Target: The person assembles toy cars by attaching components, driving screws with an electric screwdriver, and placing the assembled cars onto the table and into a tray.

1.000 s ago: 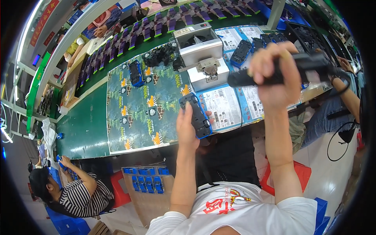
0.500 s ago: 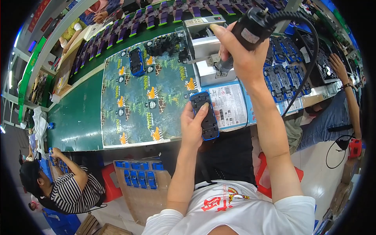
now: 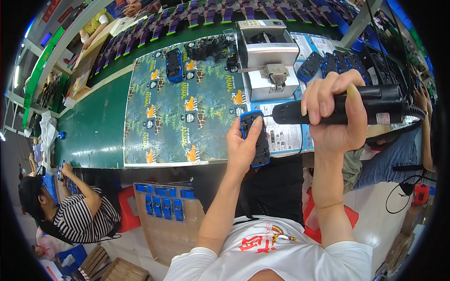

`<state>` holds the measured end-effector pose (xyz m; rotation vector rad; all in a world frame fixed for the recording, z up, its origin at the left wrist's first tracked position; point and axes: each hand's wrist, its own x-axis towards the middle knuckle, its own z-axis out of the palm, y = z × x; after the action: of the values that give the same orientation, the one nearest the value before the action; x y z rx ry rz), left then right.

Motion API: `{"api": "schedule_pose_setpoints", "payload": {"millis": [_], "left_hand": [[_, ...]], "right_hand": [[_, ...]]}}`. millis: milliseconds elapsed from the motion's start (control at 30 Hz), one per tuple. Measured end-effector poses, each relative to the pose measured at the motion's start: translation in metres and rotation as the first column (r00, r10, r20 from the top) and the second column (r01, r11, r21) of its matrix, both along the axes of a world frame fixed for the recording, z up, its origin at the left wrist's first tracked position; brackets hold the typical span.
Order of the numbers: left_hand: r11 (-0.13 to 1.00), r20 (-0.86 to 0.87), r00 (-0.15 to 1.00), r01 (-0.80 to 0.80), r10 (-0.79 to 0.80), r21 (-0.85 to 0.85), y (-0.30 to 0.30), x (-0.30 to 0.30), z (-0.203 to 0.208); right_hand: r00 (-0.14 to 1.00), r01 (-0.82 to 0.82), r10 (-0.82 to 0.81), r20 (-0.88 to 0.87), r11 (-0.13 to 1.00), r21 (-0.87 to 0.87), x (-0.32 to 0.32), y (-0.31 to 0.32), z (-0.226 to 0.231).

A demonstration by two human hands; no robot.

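My left hand (image 3: 240, 149) is closed round a blue toy car (image 3: 260, 146), underside up, its thumb lying on the black chassis. The car is at the table's near edge. In my right hand (image 3: 335, 117) is a black electric screwdriver (image 3: 385, 104), held nearly level. Its thin bit points left at the car's upper end; whether the tip touches the chassis I cannot tell. Just beyond stands a metal screw feeder (image 3: 268, 49) with a small bracket (image 3: 276, 72) at its front.
Another upturned blue car (image 3: 174, 64) and a heap of black parts (image 3: 206, 50) lie on the patterned sheet (image 3: 173, 122). More cars (image 3: 311, 67) are at the right. Purple-and-green pieces (image 3: 211, 16) line the far side. A co-worker in stripes (image 3: 79, 213) sits at left; a board (image 3: 164, 229) carries blue cars.
My right hand has brought the screwdriver down from the screw feeder to the car, tipping it from upright to nearly level. The car in my left hand has shifted slightly right.
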<state>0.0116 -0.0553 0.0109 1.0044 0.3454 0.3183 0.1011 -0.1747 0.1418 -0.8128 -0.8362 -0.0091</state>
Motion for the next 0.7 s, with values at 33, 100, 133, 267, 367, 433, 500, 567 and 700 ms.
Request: {"api": "schedule_pose_setpoints", "payload": {"millis": [33,100,133,267,367,433,500,567,700], "left_hand": [[1.000,-0.012,1.000,-0.006,0.006,-0.020,0.000,0.000,0.001],[0.999,0.017,1.000,-0.015,0.015,0.030,-0.003,-0.001,-0.002],[0.997,0.046,0.999,-0.023,0.019,0.078,-0.005,-0.001,-0.004],[0.988,0.100,0.995,-0.023,0.008,0.152,-0.007,-0.004,-0.007],[0.992,0.096,0.995,-0.052,0.040,0.119,-0.009,-0.004,-0.004],[0.991,0.089,0.995,-0.048,0.037,0.126,-0.009,-0.004,-0.004],[0.991,0.082,0.996,-0.035,0.025,0.128,-0.010,-0.003,-0.005],[0.988,0.086,0.996,-0.042,0.030,0.146,-0.010,-0.002,-0.008],[0.981,0.098,0.993,-0.084,0.067,0.177,-0.008,-0.004,-0.008]], "right_hand": [[0.999,-0.030,0.030,0.018,0.999,0.020,-0.002,0.001,-0.001],[0.999,-0.042,0.042,0.017,0.999,0.019,-0.003,-0.001,-0.002],[0.999,-0.043,0.043,0.028,0.999,0.025,-0.004,-0.001,-0.004],[0.998,-0.043,0.041,0.053,0.998,0.039,-0.008,-0.003,-0.008],[0.997,-0.074,0.075,-0.014,0.996,0.059,-0.019,-0.005,-0.007],[0.998,-0.058,0.058,-0.013,0.998,0.017,-0.022,-0.004,-0.009],[0.998,-0.056,0.056,-0.013,0.998,0.011,-0.023,-0.006,-0.011],[0.998,-0.056,0.056,-0.017,0.998,-0.009,-0.024,-0.005,-0.012],[0.992,-0.034,0.028,-0.120,0.998,-0.052,-0.032,0.002,-0.017]]}}
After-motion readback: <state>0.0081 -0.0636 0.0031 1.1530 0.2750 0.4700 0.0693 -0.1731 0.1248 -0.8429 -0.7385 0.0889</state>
